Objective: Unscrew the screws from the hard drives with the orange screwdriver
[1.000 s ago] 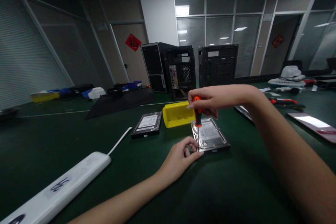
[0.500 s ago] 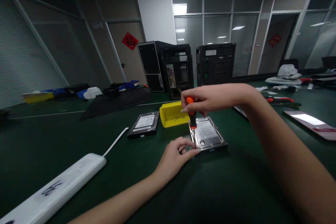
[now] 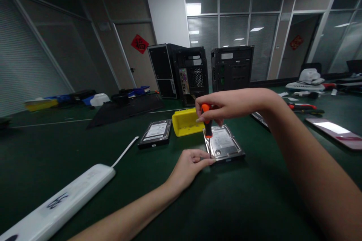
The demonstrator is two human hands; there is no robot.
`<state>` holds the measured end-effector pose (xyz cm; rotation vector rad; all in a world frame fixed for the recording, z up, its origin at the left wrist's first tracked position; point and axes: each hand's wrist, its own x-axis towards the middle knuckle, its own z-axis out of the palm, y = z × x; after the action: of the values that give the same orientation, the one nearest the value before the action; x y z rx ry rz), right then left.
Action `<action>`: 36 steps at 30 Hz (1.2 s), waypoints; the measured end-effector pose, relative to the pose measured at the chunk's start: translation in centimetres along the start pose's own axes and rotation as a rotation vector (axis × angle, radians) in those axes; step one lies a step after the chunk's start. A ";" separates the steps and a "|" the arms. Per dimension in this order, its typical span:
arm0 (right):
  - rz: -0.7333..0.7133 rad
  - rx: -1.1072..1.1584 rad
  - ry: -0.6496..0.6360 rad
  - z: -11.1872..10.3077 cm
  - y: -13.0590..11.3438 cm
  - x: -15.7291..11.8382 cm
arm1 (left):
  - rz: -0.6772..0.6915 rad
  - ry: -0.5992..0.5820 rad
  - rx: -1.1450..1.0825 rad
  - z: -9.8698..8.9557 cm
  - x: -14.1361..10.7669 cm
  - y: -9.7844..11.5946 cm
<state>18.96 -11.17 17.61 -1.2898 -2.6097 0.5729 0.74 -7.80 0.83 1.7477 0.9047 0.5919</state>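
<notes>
An orange-and-black screwdriver [image 3: 208, 130] stands nearly upright in my right hand [image 3: 215, 108], whose fingers wrap round its handle from above. Its shaft runs down to the near left corner of a silver hard drive [image 3: 226, 143] that lies label side up on the table. My left hand [image 3: 190, 163] is closed at that same corner, thumb and fingertips pressed against the drive on either side of the screwdriver's tip. The tip itself is too small to make out. Just behind the drive is a yellow bin [image 3: 183, 130] with small bits inside, partly covered by my right hand.
A second hard drive [image 3: 156, 132] lies left of the bin, and another drive [image 3: 259, 119] is partly hidden by my right forearm. A white power strip [image 3: 60, 203] fills the lower left. At the right are a phone [image 3: 336, 131] and pliers [image 3: 304, 107]. Computer cases [image 3: 233, 67] stand behind.
The left fingers have shifted slightly at the drive's corner, lying a bit straighter. The screwdriver stays on the same corner, with the right hand almost unmoved.
</notes>
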 end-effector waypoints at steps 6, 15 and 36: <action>-0.015 -0.001 0.028 0.3 -0.1 0.5 | 0.050 0.062 0.174 -0.1 -0.2 0.2; -0.038 -0.001 0.058 0.6 -0.2 1.0 | 0.086 0.085 0.174 -0.2 0.2 -0.4; -0.042 -0.022 0.081 0.7 0.3 1.2 | 0.074 0.009 0.115 0.1 0.0 -0.2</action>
<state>18.23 -10.19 16.85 -1.2341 -2.5769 0.4765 0.78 -7.85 0.58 1.8897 0.8982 0.6069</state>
